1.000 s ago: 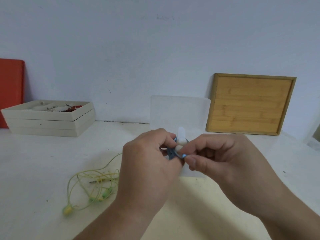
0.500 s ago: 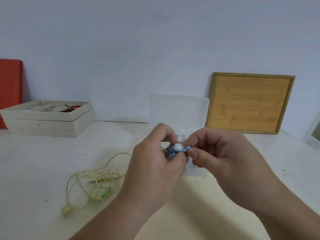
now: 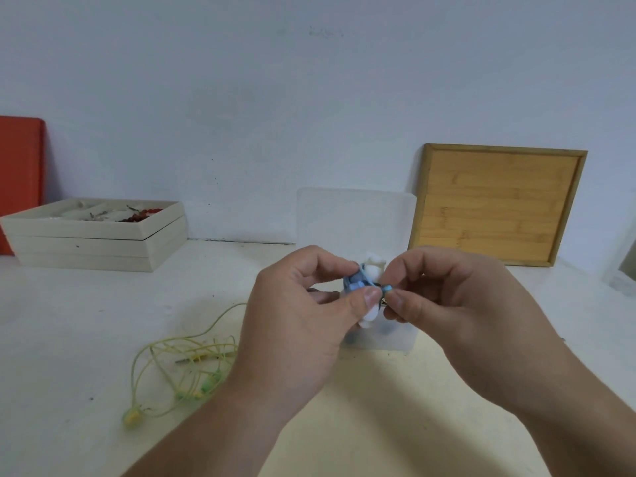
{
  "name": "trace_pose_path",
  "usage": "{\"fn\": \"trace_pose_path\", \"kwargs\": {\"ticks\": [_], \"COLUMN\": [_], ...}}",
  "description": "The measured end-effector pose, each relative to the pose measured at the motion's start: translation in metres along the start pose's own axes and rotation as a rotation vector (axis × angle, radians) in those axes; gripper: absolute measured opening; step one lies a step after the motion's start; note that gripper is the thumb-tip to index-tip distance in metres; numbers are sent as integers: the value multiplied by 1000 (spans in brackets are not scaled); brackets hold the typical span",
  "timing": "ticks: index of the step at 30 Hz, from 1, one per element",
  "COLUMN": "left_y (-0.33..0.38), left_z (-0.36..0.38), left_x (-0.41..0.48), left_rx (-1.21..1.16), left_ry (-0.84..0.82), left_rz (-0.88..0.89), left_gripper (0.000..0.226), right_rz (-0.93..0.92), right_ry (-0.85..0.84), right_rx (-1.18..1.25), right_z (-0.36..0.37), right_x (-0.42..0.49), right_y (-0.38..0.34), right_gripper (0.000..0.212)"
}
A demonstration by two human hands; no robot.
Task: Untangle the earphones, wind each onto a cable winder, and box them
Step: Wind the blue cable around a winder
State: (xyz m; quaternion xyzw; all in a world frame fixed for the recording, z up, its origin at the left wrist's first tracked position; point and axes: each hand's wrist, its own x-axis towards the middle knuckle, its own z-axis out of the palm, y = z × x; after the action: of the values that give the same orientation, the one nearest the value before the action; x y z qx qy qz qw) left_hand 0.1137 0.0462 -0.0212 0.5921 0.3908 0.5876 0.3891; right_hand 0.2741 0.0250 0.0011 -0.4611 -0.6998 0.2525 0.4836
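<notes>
My left hand (image 3: pixel 296 325) pinches a white cable winder (image 3: pixel 373 266) that carries the wound blue earphone cable (image 3: pixel 356 282). Against the winder's right side, my right hand (image 3: pixel 457 304) pinches the blue earphone's end (image 3: pixel 387 288) between thumb and forefinger. Both hands are raised above the table, in front of a translucent plastic box (image 3: pixel 354 215) with its lid standing open. A tangled yellow-green earphone (image 3: pixel 182 366) lies loose on the white table (image 3: pixel 69 339) to the left of my left forearm.
A stack of cream trays (image 3: pixel 93 242) with small items stands at the back left, beside a red board (image 3: pixel 20 180). A bamboo tray (image 3: pixel 495 204) leans on the wall at the back right.
Both hands have risen slightly with the winder. My right fingers have shifted their grip and now pinch the blue end at the winder's right side.
</notes>
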Motion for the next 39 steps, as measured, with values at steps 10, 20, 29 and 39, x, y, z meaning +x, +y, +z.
{"fn": "trace_pose_path", "kwargs": {"ticks": [10,20,29,39], "left_y": [9,8,5,4], "left_z": [-3,-4,-1,-1], "left_x": [-1,-2,0,4], "left_rx": [28,40,-172,-553], "left_ry": [-121,-131,-69,-71], "left_rz": [-28,-32,-123,-391], "left_gripper": [22,19,11,15], "right_rz": [49,2,-75,-132], "right_ry": [33,88,-1,-33], "right_rx": [72,81,26,-86], "right_z": [0,1,-2,-1], "right_x": [2,2,-2,-1], "right_y": [2,4,3,5], "right_gripper": [21,18,15,19]}}
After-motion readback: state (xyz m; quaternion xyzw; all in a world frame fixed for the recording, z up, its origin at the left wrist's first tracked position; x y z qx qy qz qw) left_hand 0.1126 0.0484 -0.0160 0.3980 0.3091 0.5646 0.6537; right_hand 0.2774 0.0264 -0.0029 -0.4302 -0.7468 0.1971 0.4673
